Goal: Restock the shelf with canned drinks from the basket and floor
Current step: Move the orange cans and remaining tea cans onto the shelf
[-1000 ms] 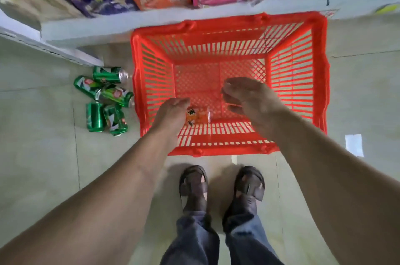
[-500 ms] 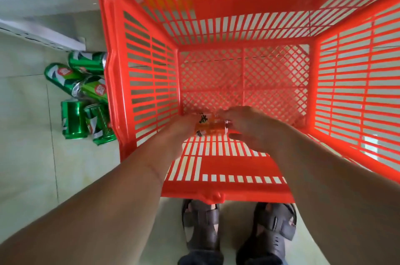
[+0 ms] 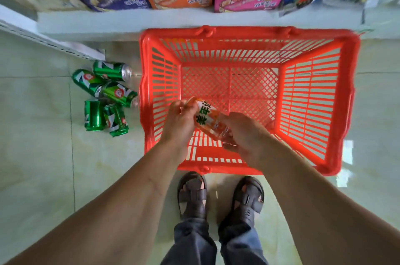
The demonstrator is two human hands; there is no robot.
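Head camera looks steeply down onto the basket (image 3: 346,100) and floor (image 3: 39,156).

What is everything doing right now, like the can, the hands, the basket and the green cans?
Orange can: lifted above the basket floor, tilted, held at both ends.
Left hand: grips the can's upper end.
Right hand: grips the can's lower end.
Red basket: on the floor, nothing else seen inside.
Green cans: five lying on their sides on the floor, left of the basket.

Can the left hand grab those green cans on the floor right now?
Probably not yet: the left hand grips the orange can together with the right hand. The green cans lie uncovered left of the basket.
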